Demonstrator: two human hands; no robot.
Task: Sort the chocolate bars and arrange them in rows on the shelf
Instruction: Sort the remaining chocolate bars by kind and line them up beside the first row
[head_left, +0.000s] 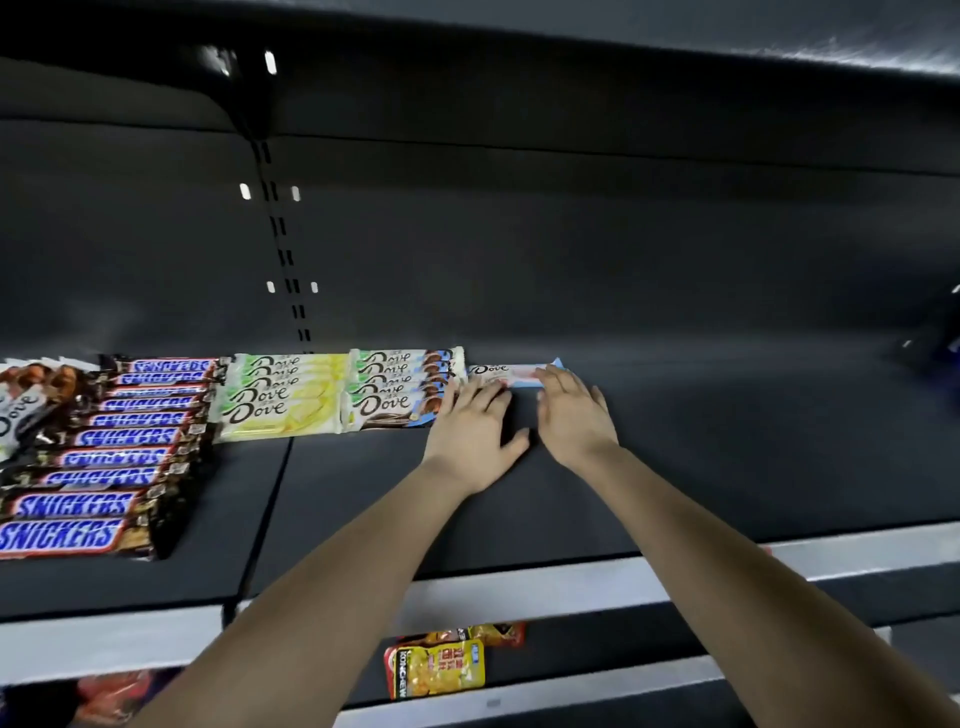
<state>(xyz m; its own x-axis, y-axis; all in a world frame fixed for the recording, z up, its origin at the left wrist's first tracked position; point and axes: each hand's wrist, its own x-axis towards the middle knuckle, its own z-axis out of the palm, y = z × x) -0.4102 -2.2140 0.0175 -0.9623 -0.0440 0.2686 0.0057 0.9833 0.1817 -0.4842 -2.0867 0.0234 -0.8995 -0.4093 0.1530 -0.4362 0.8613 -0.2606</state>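
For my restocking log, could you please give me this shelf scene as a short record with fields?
rows on dark shelf, left to right: brown Snickers bars; yellow-and-white Dove bars; brown-and-white Dove bars
new row: one pink-and-white Dove bar, at the back
left hand: straight fingers touch that bar
right hand: straight fingers rest on that bar

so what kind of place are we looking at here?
Most likely a shop aisle: a dark metal shelf with a slotted upright behind it, a pale rail along its front edge, and Snickers bars and Dove bars laid in rows.
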